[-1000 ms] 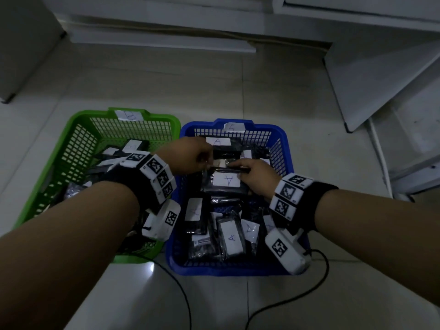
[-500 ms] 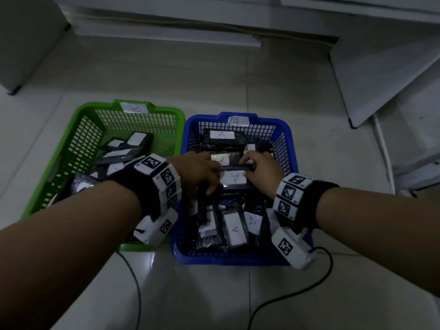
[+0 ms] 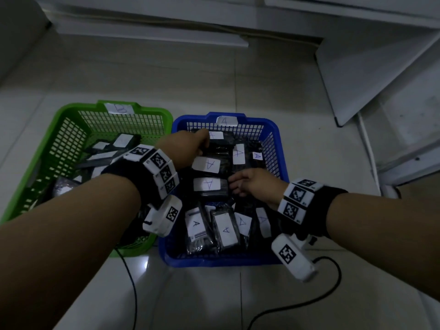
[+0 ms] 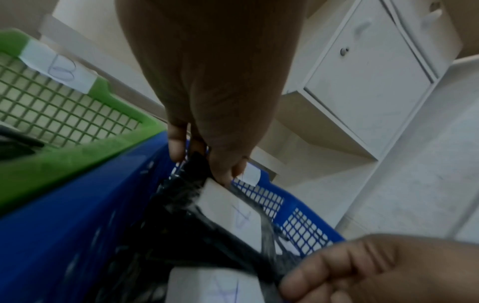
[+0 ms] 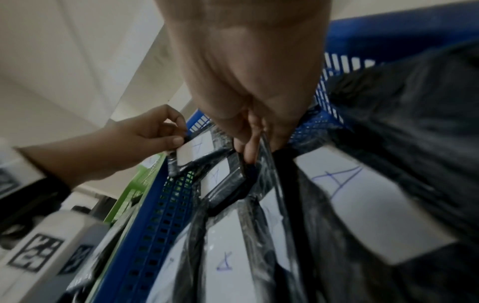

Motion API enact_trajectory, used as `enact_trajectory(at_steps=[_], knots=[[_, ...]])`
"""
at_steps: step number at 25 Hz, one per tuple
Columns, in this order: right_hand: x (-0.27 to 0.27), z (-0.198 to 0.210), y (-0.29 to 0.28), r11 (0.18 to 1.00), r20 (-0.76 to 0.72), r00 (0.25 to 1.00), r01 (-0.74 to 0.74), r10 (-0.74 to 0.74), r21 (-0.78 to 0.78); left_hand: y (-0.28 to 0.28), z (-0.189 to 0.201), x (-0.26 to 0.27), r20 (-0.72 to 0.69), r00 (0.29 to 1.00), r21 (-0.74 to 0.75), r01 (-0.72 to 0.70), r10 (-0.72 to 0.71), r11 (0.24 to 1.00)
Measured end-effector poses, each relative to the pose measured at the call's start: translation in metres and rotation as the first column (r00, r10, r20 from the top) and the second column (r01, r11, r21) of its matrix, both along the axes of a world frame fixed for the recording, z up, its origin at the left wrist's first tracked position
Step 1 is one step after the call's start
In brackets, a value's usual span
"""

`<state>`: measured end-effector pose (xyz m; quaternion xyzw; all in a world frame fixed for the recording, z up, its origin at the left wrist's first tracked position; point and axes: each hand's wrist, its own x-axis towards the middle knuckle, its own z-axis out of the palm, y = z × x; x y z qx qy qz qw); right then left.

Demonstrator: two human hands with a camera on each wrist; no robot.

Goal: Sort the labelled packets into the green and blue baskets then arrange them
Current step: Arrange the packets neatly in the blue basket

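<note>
My left hand [image 3: 188,148] reaches over the left wall of the blue basket [image 3: 273,126], thumb and fingers pinching the top edge of a black packet [image 3: 209,163] whose white label reads "A" in blue pen. My right hand [image 3: 254,184] sits lower in the same basket, fingers curled onto the right end of another "A" packet [image 3: 209,186] lying flat just below the first; from the right wrist view its fingertips [image 5: 249,151] clamp a thin black edge there. The blue basket is moulded plastic with a lattice of small square holes and a rounded rim, and a paper tag [image 3: 226,120] on its far rim is marked "A". Inside it lie many more packets, all shiny, crinkled black film with white rectangular labels, each hand-lettered "A": a row stands along the near wall and others lie by the far wall. Touching the blue basket on its left is the green basket [image 3: 71,120], the same lattice plastic, its far-rim tag [image 3: 119,108] reading "B"; it holds black packets with white labels whose writing I cannot read. Both wrists wear black bands with white blocks printed in black square codes. Black cables [image 3: 328,291] run over the glossy pale floor tiles [image 3: 190,79] nearer me than the baskets.
</note>
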<state>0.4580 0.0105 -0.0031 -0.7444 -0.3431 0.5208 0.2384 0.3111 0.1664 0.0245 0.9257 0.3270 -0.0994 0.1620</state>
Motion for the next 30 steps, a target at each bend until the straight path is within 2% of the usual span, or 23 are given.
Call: enact_trajectory(at_steps=[2, 4, 6, 9, 11, 14, 16, 18, 20, 22, 26, 28, 30], knots=[[0.007, 0.003, -0.006, 0.993, 0.273, 0.956, -0.115, 0.107, 0.012, -0.003, -0.004, 0.002, -0.015, 1.000, 0.077, 0.004, -0.003, 0.997], [0.012, 0.007, -0.014, 0.957, 0.428, 0.859, -0.281, 0.282, -0.066, -0.004, -0.008, 0.001, -0.027, 0.998, 0.165, 0.061, -0.057, 0.984], [0.008, 0.007, -0.019, 0.886, 0.456, 0.763, -0.433, 0.458, -0.164, -0.002, -0.010, 0.001, -0.039, 0.989, 0.190, 0.148, -0.143, 0.971], [0.002, 0.004, -0.017, 0.824, 0.477, 0.681, -0.528, 0.555, -0.205, -0.004, -0.011, 0.002, -0.159, 0.935, 0.018, 0.323, -0.316, 0.946], [0.002, 0.003, -0.012, 0.807, 0.440, 0.680, -0.535, 0.587, -0.250, -0.006, -0.012, 0.002, -0.204, 0.936, 0.003, 0.295, -0.288, 0.956], [0.002, -0.001, -0.008, 0.761, 0.428, 0.631, -0.570, 0.647, -0.311, -0.008, -0.009, 0.004, -0.119, 0.950, -0.007, 0.289, -0.288, 0.957], [0.001, -0.003, -0.007, 0.792, 0.416, 0.674, -0.538, 0.610, -0.289, -0.012, -0.007, 0.006, -0.081, 0.915, -0.123, 0.384, -0.395, 0.915], [0.000, -0.003, -0.006, 0.822, 0.401, 0.718, -0.506, 0.569, -0.261, -0.019, -0.011, 0.006, -0.140, 0.857, -0.205, 0.465, -0.496, 0.861], [0.003, 0.001, -0.005, 0.864, 0.428, 0.751, -0.451, 0.503, -0.224, -0.024, -0.016, 0.004, -0.202, 0.813, -0.224, 0.504, -0.546, 0.834], [0.009, 0.004, -0.001, 0.904, 0.496, 0.759, -0.394, 0.423, -0.167, -0.024, -0.018, 0.003, -0.230, 0.794, -0.229, 0.518, -0.563, 0.824], [0.023, 0.013, 0.011, 0.943, 0.612, 0.727, -0.318, 0.310, -0.100, -0.020, -0.015, 0.006, -0.246, 0.772, -0.231, 0.541, -0.586, 0.809], [0.026, 0.013, 0.011, 0.968, 0.595, 0.766, -0.228, 0.243, -0.102, -0.020, -0.017, 0.005, -0.252, 0.763, -0.231, 0.550, -0.595, 0.803], [0.027, 0.007, 0.010, 0.988, 0.513, 0.844, -0.129, 0.153, -0.082, -0.020, -0.018, 0.003, -0.253, 0.765, -0.232, 0.546, -0.592, 0.805]])
